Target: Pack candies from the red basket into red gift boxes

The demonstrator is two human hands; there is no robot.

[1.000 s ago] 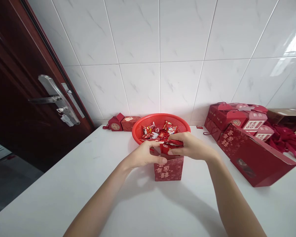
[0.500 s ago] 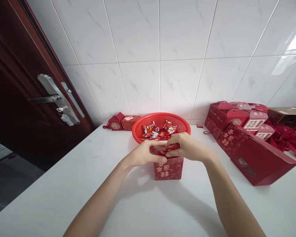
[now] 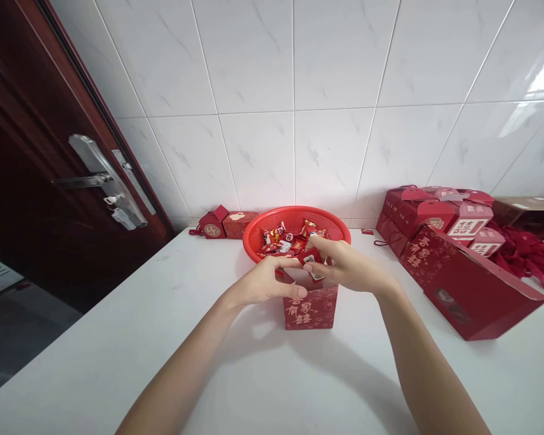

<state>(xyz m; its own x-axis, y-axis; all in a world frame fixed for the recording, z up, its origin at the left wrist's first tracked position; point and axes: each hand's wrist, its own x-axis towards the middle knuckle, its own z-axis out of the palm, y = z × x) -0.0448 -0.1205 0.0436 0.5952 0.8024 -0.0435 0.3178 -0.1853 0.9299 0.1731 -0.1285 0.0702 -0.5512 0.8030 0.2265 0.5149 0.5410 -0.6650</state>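
An open-topped red gift box with pale characters on its front stands upright on the white table. My left hand is closed on the box's left side and rim, thumb in front, fingers at the back. Over the box's opening, my right hand pinches small red wrapped candies with white labels; how many is unclear. Directly behind stands a red plastic basket holding several wrapped candies. The inside of the box is mostly hidden by my hands.
At the right are stacked red gift boxes, a larger red box lying tilted, and a heap of red ribbons. Two small red boxes stand by the wall at left. A dark door borders the table.
My right hand has turned and risen slightly at the box's opening, so the candies' white labels now show. My left hand and the box stay in place.
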